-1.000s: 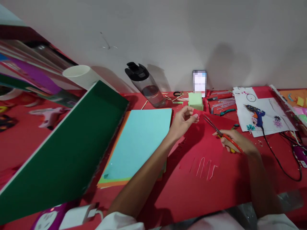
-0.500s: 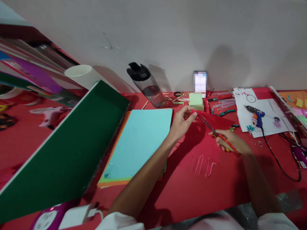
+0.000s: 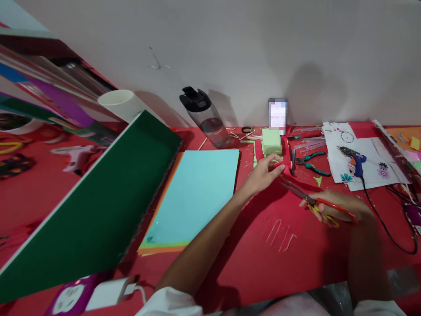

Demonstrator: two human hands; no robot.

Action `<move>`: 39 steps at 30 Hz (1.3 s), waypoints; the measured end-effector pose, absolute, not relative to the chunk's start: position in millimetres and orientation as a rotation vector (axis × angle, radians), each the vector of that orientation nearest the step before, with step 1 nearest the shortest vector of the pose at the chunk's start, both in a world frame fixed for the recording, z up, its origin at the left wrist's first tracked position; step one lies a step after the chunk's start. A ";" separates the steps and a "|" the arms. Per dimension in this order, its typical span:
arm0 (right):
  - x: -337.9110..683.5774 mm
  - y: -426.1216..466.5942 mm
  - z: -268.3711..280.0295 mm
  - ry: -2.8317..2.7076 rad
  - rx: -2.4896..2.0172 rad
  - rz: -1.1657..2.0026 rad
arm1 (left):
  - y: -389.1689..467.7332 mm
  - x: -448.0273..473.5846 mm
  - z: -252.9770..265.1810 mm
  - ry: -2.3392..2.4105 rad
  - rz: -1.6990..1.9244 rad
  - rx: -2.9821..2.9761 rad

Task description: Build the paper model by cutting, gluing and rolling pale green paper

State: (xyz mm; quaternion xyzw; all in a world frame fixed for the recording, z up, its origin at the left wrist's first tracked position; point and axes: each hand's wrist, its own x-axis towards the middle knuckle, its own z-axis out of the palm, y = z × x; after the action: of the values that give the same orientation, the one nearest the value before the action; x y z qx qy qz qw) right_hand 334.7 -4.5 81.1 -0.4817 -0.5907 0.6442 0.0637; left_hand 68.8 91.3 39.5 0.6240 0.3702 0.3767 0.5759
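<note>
My left hand [image 3: 267,172] pinches the upper edge of a sheet of red paper [image 3: 279,199] between thumb and fingers. My right hand [image 3: 344,202] is wrapped round the handles of a pair of scissors [image 3: 304,196], one red and one yellow. The handles are spread, and the blades point left towards my left fingertips. Whether the tips touch the paper I cannot tell. Nearer me, pale curved cut lines show in red on red, where paper and tabletop are hard to tell apart. Just beyond my left hand sits a light green block [image 3: 271,141], like a sticky-note pad.
A stack of coloured sheets topped with light blue [image 3: 197,193] lies left of my forearm, beside a slanting green board [image 3: 95,210]. A water bottle [image 3: 210,123] and a phone [image 3: 278,116] stand behind. Pliers [image 3: 312,163] and a corded glue gun [image 3: 353,160] lie right.
My right hand has drawn the scissors right and towards me, with their handles spread wider. My left hand has shifted right and nearer with the red paper, uncovering the pliers.
</note>
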 end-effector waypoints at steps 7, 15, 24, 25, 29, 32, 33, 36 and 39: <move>338.5 -6.2 83.0 -1.702 -1.547 1.856 | 97.0 82.7 33.8 0.840 0.906 1.412; 344.7 -5.5 80.3 -1.596 -1.672 1.847 | 102.5 82.5 22.9 0.878 0.971 1.402; 345.8 6.2 54.8 -1.711 -1.540 1.782 | 100.5 79.7 33.3 0.814 0.944 1.312; 344.8 7.5 53.5 -1.706 -1.524 1.788 | 100.3 79.1 34.3 0.811 0.933 1.295; 338.9 10.0 56.3 -1.738 -1.518 1.762 | 100.6 77.2 36.0 0.809 0.899 1.239; 331.9 10.1 63.7 -1.771 -1.520 1.701 | 101.3 76.1 35.7 0.802 0.915 1.248; 329.4 10.3 65.9 -1.769 -1.522 1.688 | 101.4 75.7 35.8 0.800 0.921 1.254; 323.2 11.7 69.1 -1.741 -1.528 1.677 | 100.9 74.9 37.2 0.807 0.926 1.286; 320.5 14.1 66.8 -1.715 -1.535 1.673 | 99.7 74.7 39.4 0.821 0.922 1.348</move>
State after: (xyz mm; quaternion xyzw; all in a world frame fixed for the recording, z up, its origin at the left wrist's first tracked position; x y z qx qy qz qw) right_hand 320.5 14.1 66.8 -0.5337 -0.5960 0.5816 0.1474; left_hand 74.7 99.7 39.4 0.5839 0.3557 0.3996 0.6106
